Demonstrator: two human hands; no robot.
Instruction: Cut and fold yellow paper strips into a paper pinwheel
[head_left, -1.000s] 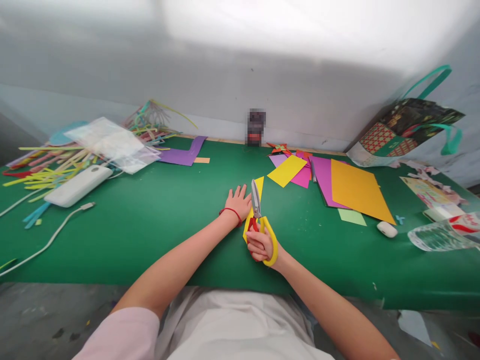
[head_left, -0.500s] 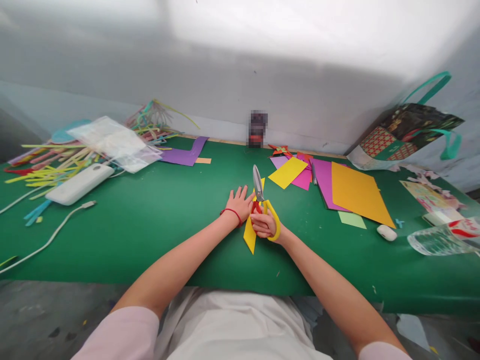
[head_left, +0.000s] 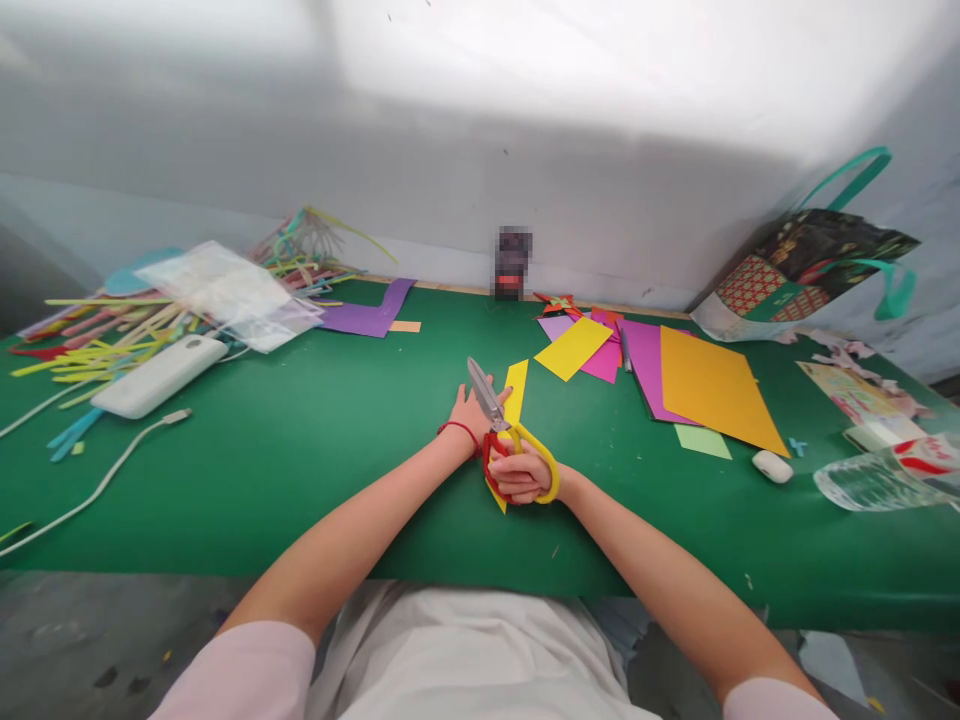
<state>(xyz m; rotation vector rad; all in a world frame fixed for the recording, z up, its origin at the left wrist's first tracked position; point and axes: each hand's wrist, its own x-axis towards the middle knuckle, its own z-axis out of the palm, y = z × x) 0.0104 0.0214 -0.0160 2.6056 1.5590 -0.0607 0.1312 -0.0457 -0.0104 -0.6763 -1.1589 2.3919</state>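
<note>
Right hand (head_left: 529, 475): grip closed around the yellow-and-red handles of the scissors (head_left: 491, 400). Blades look together, angled up-left over the left hand (head_left: 471, 408). Left grip wide, palm flat, pressing the yellow paper strip (head_left: 516, 383) onto the green tabletop (head_left: 315, 430). Strip is long and narrow, lying between both hands at mid-tabletop.

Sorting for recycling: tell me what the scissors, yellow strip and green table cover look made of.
Scissors: grey blades with metallic sheen, likely steel; glossy yellow-and-red handles, likely plastic. Yellow strip: thin, matte, straight-edged, probably coloured paper. Green table cover: smooth, faintly shiny sheet, plastic or card; unclear which.
</note>
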